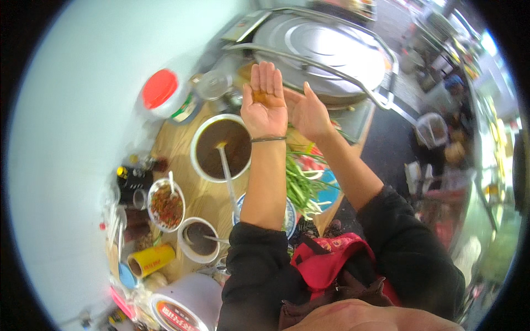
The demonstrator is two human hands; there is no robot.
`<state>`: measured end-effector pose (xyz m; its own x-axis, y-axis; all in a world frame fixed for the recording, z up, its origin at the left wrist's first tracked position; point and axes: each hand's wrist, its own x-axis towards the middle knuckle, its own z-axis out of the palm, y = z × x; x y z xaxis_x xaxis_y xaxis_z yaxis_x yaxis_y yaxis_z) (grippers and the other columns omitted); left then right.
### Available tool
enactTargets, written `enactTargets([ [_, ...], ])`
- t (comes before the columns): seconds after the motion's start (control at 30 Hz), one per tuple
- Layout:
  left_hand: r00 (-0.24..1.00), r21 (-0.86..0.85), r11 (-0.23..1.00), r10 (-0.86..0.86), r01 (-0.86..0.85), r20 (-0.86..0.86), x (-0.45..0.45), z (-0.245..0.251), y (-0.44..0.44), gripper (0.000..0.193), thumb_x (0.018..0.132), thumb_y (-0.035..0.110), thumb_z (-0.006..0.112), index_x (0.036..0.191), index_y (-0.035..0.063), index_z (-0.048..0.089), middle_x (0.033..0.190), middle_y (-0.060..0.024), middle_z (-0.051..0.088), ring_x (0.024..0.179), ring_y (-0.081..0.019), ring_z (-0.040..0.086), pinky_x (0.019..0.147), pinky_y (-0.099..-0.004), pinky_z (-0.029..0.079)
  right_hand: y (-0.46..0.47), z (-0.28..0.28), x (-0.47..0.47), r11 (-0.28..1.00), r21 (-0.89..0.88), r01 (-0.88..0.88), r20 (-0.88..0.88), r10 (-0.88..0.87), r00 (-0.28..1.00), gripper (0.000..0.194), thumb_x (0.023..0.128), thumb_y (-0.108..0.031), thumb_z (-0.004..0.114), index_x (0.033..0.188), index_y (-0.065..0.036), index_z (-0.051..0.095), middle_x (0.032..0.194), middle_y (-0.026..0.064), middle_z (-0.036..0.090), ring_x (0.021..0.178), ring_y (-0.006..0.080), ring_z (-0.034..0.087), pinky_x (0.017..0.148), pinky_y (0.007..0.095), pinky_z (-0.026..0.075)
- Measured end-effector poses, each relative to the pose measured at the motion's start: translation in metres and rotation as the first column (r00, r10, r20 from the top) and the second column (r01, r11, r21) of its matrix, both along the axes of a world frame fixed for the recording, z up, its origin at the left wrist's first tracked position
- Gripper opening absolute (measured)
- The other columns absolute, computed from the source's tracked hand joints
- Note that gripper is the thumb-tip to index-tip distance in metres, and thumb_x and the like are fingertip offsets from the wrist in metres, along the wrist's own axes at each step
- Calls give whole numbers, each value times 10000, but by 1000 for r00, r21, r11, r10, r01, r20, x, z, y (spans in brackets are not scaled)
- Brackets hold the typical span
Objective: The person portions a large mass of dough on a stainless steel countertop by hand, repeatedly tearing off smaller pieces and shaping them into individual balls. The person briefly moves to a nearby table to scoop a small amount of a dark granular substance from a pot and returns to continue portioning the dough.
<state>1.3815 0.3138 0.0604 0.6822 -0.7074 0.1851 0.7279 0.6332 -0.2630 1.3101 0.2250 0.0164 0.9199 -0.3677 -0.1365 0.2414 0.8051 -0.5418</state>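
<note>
My left hand [265, 99] is held palm up over the table, fingers straight and close together. A patch of brown liquid [265, 99] lies on its palm by the finger bases, and a dark band [269, 139] circles the wrist. Beside it is my right hand [310, 116], thumb raised, its fingers partly hidden behind the left. I see nothing gripped in it. Below and left of the left hand stands a white bowl [195, 169] of dark brown liquid with a ladle [226, 167] in it. Green scallions [300, 182] lie between my forearms.
Beyond my hands is a large round metal lid [285, 35] with a metal rail [331, 73]. Along the wall are a red-lidded tub [160, 89], a bowl of chopped red relish [167, 207], a smaller sauce bowl [201, 240] and a yellow roll [153, 260]. A bucket [194, 293] stands near me.
</note>
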Motion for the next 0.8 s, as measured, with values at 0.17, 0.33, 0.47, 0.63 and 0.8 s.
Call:
enactTargets([
  [0.17, 960, 396, 918, -132, 25, 245, -135, -2, -69, 449, 998, 281, 360, 1301, -38, 449, 1305, -188, 516, 1211, -321, 499, 1076, -445, 366, -5, 38, -141, 992, 73, 101, 198, -113, 974, 587, 976, -478, 364, 1238, 28, 502, 1247, 135, 543, 1126, 237, 516, 1007, 369, 387],
  [0.33, 910, 440, 852, -384, 284, 157, -300, 13, -129, 451, 997, 268, 299, 1298, -18, 476, 1322, -185, 504, 1239, -283, 484, 1077, -434, 371, -32, 65, -295, 777, 108, 620, 33, -627, 779, 474, 971, -433, 403, 1069, -2, 575, 1090, 116, 618, 1018, 217, 558, 932, 354, 430],
  [0.47, 793, 368, 830, -532, 419, 296, -478, 35, -149, 478, 978, 242, 281, 1345, -37, 407, 1417, -177, 399, 1314, -285, 394, 1121, -422, 302, -27, 101, -475, 632, 278, 723, 94, -767, 634, 432, 962, -411, 444, 988, 0, 576, 1020, 138, 633, 941, 219, 588, 903, 317, 439],
  [0.63, 561, 313, 571, -818, 759, 129, -729, 50, -159, 474, 976, 230, 248, 1260, -49, 506, 1360, -177, 474, 1283, -310, 434, 1081, -448, 350, -2, 133, -712, 211, 260, 942, 89, -977, 194, 393, 952, -383, 477, 993, -3, 570, 972, 138, 627, 895, 239, 593, 875, 356, 455],
  [0.8, 380, 260, 396, -918, 881, 110, -925, 59, -142, 473, 978, 217, 211, 1294, -36, 455, 1335, -201, 489, 1249, -323, 468, 1045, -465, 399, 28, 149, -895, 15, 161, 987, -49, -999, 23, 431, 965, -386, 443, 1025, 30, 540, 993, 158, 611, 913, 251, 584, 870, 359, 460],
])
